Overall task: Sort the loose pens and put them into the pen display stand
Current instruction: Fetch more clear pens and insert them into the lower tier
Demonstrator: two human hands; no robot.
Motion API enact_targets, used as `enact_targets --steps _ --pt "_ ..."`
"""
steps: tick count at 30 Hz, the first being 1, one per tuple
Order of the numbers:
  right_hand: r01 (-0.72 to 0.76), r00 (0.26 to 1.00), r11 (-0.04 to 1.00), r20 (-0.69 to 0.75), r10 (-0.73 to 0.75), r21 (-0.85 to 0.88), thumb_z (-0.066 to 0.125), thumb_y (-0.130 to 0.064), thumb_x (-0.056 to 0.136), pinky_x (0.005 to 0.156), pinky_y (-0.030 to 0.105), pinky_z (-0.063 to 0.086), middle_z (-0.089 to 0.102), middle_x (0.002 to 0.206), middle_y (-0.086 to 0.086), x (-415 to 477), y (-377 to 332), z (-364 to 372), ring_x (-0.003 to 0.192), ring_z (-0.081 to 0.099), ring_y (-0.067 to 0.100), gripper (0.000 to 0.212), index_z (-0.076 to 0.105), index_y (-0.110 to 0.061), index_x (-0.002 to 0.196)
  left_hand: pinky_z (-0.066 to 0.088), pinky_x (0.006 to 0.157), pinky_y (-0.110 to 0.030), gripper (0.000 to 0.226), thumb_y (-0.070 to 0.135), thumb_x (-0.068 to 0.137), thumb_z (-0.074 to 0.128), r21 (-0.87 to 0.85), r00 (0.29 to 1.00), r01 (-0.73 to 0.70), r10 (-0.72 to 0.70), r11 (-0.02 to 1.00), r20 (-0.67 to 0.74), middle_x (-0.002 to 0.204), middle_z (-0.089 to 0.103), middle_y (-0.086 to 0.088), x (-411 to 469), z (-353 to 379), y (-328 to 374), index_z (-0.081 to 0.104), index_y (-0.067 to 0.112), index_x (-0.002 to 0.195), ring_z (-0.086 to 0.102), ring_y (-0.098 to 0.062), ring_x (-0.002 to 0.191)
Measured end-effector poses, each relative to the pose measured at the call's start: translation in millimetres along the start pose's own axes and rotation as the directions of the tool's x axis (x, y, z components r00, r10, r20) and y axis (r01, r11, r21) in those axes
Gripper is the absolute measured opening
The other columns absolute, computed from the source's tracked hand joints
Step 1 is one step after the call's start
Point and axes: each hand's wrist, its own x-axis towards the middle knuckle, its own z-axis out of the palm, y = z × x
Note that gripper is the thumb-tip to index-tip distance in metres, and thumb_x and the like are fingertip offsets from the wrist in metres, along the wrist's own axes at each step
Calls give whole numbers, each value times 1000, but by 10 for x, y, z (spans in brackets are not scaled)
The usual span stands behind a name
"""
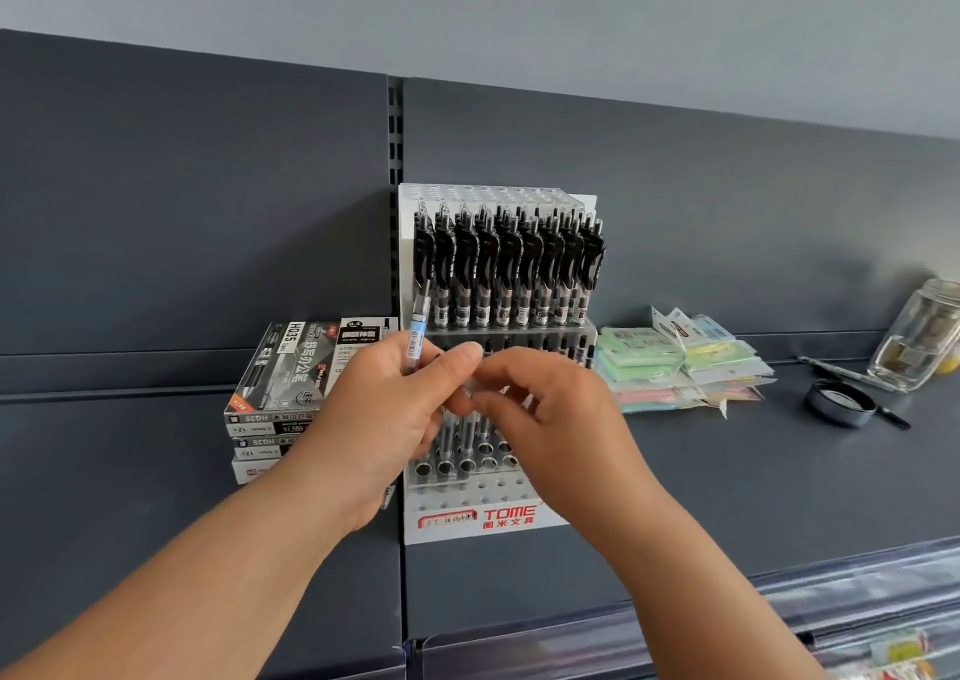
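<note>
Up top: plain grey wall (467,14). Below it: dark grey metal back panel (182,185), slotted upright down the middle. Under that: dark grey metal shelf (727,482).

Centre of shelf, against the panel: clear acrylic tiered pen display stand with red lettering (452,497). Top tier packed with upright black click pens (509,274).

Touching the stand's left side: stack of black-and-grey pen boxes (280,367). Near its right side: pile of pastel sticky-note packs (680,362). Far right: clear glass jar (919,336), tilted, round black lid (839,401) beside it, thin dark pen (841,371) flat between them.

In front of the stand: left hand (384,414), gripping a clear barcode-labelled pen (420,315) roughly upright. Right hand (545,409) curled in at the left thumb; grip blurred, cannot tell.
</note>
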Motion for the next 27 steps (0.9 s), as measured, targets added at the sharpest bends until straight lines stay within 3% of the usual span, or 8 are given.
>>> enact_targets --steps 3,5,7,10,14,18,23,27 --pt "-92 987 979 -110 113 180 63 -17 90 54 15 41 63 67 -13 59 47 -44 55 50 1 13 67 -29 88 30 38 -17 32 45 77 62 -19 999 42 -42 999 1 62 62 2 6 -47 10 61 16 90 37 -9 46" --pt "-132 964 943 -183 194 305 63 -15 90 54 14 43 63 67 -12 112 81 -77 54 49 1 15 65 -30 84 30 37 -16 43 52 73 58 -31 998 64 -64 997 -10 61 62 3 21 -89 0 61 15 95 38 -8 46" --pt "-146 953 930 -202 224 338 63 -15 90 57 15 46 63 68 -13 138 111 -67 59 52 1 14 65 -28 84 29 37 -16 39 49 81 55 -33 996 80 -81 996 -22 61 62 2 44 -129 -25 61 12 94 38 -8 45" --pt "-182 952 920 -170 253 348 63 -15 89 61 20 49 64 68 -9 123 159 28 62 54 4 13 65 -26 84 27 36 -17 33 43 89 52 -41 995 94 -96 995 -35 62 61 -1 55 -152 -44 61 11 92 38 -9 44" --pt "-324 937 920 -59 344 222 62 -22 90 53 33 47 61 61 -8 34 300 233 49 47 5 12 63 -30 81 23 37 -18 37 43 93 46 -60 994 101 -103 993 -31 64 62 -6 52 -150 -53 56 9 89 38 -10 41" --pt "-397 911 904 -47 409 156 62 -28 89 64 44 55 66 67 -5 -42 380 308 61 60 15 9 62 -31 81 24 40 -21 28 28 97 39 -120 991 131 -135 984 -21 67 63 -12 55 -149 -79 51 7 84 39 -15 44" --pt "-372 928 926 21 371 63 62 -24 90 53 24 45 59 60 -5 5 310 161 50 47 4 12 63 -27 79 30 42 -25 25 16 95 39 -80 992 123 -120 989 41 71 62 -12 54 -114 -94 54 4 78 46 -15 49" --pt "-275 943 943 -138 302 186 60 -26 91 50 20 41 58 57 -9 11 167 25 50 47 2 14 63 -26 78 40 51 -27 15 15 93 53 -1 992 83 -83 997 90 71 60 -4 23 -90 -102 58 8 81 52 -12 59"
